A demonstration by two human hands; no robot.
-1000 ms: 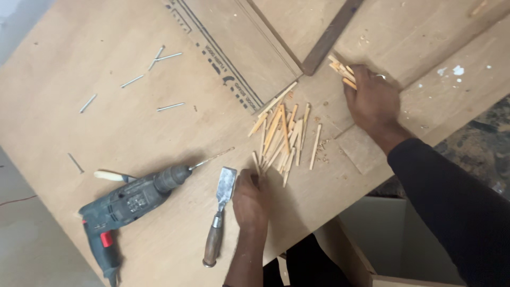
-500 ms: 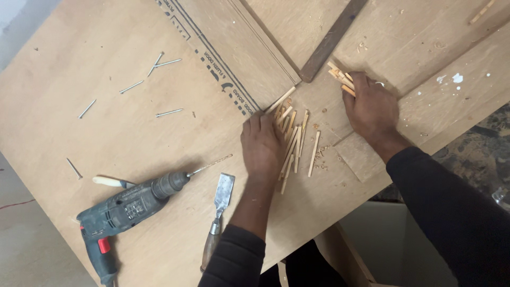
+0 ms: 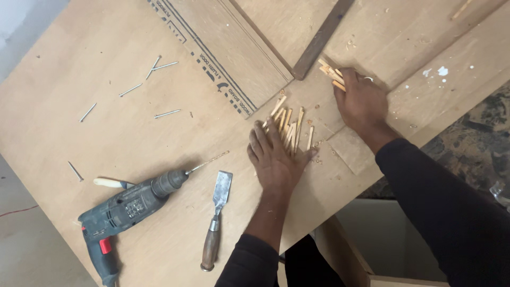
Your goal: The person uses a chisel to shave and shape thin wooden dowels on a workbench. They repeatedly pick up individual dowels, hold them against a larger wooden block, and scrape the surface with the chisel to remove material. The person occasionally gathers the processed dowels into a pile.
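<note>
**Inspector:** Where are the wooden pegs, and how do they handle?

**Assistant:** Loose on the tabletop under the left hand, fingers spread flat on them. The right hand is closed on a bundle. They look light, stiff and prone to rolling; best pinched mid-length.

**Inspector:** Counts?

**Assistant:** About eight loose pegs, five nails, one drill, one chisel.

Left hand moved up from beside the chisel — now flat on the wooden dowels.
</note>
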